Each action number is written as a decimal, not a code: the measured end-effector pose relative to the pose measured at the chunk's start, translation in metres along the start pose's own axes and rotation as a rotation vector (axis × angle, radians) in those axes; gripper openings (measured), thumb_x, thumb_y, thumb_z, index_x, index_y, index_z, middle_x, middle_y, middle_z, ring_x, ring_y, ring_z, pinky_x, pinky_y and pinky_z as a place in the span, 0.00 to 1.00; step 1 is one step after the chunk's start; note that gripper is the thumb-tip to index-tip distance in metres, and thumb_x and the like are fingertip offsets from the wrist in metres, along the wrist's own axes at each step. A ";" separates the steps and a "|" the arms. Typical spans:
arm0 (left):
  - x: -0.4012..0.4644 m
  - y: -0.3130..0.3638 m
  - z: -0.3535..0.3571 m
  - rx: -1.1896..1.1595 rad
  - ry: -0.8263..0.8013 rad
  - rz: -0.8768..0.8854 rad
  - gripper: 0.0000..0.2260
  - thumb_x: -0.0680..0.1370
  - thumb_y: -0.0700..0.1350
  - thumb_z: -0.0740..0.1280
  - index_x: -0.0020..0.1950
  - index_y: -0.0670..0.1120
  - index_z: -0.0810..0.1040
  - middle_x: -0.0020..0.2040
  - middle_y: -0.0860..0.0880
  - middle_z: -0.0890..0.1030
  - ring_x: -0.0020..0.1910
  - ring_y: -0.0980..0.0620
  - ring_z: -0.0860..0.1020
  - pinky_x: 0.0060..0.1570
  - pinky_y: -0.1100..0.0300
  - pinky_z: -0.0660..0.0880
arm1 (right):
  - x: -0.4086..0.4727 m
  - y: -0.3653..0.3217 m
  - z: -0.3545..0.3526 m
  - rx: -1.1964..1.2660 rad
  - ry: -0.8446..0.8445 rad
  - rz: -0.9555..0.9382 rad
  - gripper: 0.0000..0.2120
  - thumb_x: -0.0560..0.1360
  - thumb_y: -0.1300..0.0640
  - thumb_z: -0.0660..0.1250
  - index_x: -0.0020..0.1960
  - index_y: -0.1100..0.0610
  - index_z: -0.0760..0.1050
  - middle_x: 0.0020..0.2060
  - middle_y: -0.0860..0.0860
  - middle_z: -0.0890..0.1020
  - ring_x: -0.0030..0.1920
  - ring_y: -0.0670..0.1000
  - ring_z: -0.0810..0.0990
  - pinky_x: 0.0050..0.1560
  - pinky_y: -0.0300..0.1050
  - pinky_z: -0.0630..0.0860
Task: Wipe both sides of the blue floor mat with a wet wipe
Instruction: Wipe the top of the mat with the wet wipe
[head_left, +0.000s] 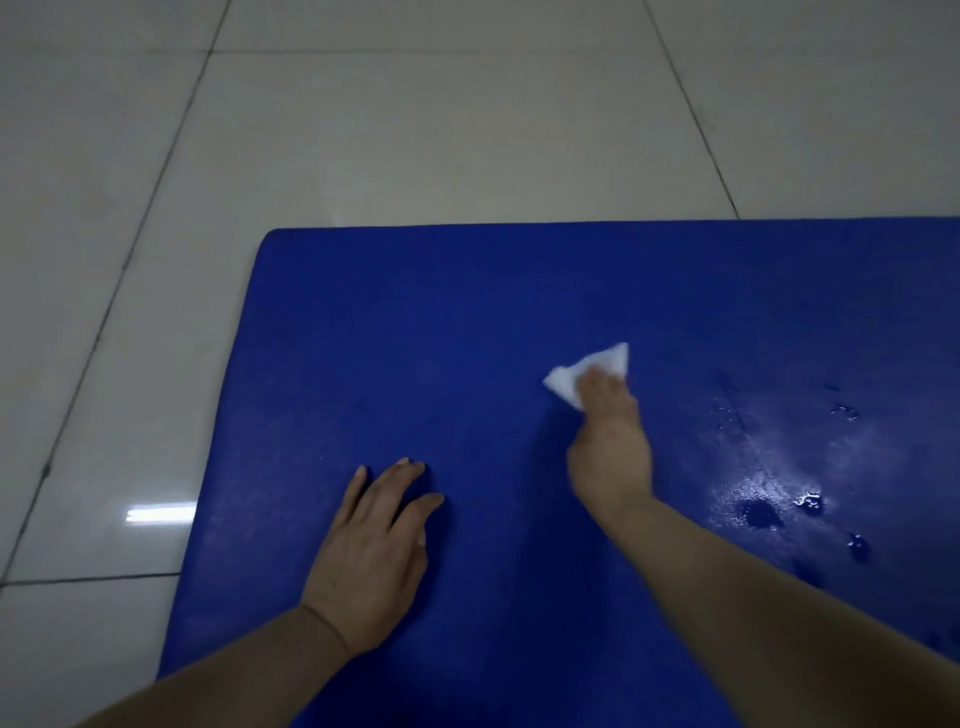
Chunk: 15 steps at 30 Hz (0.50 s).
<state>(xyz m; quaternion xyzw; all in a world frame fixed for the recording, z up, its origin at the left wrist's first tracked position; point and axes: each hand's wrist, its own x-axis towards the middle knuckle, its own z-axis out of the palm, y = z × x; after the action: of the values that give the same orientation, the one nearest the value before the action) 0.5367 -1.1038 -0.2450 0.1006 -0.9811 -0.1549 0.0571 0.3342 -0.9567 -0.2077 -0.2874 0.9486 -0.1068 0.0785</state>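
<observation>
The blue floor mat (467, 312) lies flat on the tiled floor and fills the lower right of the view. My right hand (610, 441) presses a crumpled white wet wipe (576, 374) onto the middle of the mat, its fingers curled over the wipe. My left hand (374, 551) rests flat on the mat nearer to me, fingers spread and straight, holding nothing. The mat's right part shines wet, with droplets and streaks (779, 499).
Pale glossy floor tiles (363, 130) with dark grout lines surround the mat on the left and far side. A bright light reflection (158, 515) shows on the tile beside the mat's left edge.
</observation>
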 end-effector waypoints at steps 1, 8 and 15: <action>0.000 0.000 -0.001 0.000 -0.006 0.001 0.16 0.77 0.44 0.54 0.64 0.48 0.69 0.67 0.44 0.70 0.69 0.47 0.66 0.70 0.46 0.55 | -0.003 -0.021 -0.003 0.043 -0.054 -0.087 0.28 0.75 0.71 0.56 0.74 0.60 0.61 0.74 0.55 0.61 0.73 0.57 0.60 0.71 0.45 0.58; 0.003 -0.001 -0.004 -0.022 0.008 0.008 0.16 0.76 0.44 0.55 0.63 0.48 0.69 0.68 0.45 0.69 0.69 0.48 0.66 0.70 0.46 0.56 | 0.040 -0.032 0.017 0.068 -0.316 -0.293 0.28 0.78 0.58 0.62 0.76 0.53 0.57 0.71 0.54 0.67 0.72 0.52 0.65 0.73 0.49 0.61; 0.002 0.000 -0.005 -0.045 -0.005 0.008 0.17 0.75 0.44 0.55 0.63 0.49 0.70 0.67 0.45 0.70 0.70 0.48 0.66 0.70 0.47 0.56 | -0.002 -0.058 0.020 0.060 -0.351 -0.739 0.32 0.78 0.66 0.56 0.78 0.57 0.47 0.78 0.52 0.47 0.77 0.51 0.46 0.73 0.37 0.37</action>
<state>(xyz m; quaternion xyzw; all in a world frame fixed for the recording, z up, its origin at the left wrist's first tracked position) 0.5358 -1.1058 -0.2400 0.0950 -0.9779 -0.1769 0.0574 0.3706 -1.0059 -0.2124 -0.6203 0.7502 -0.1046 0.2039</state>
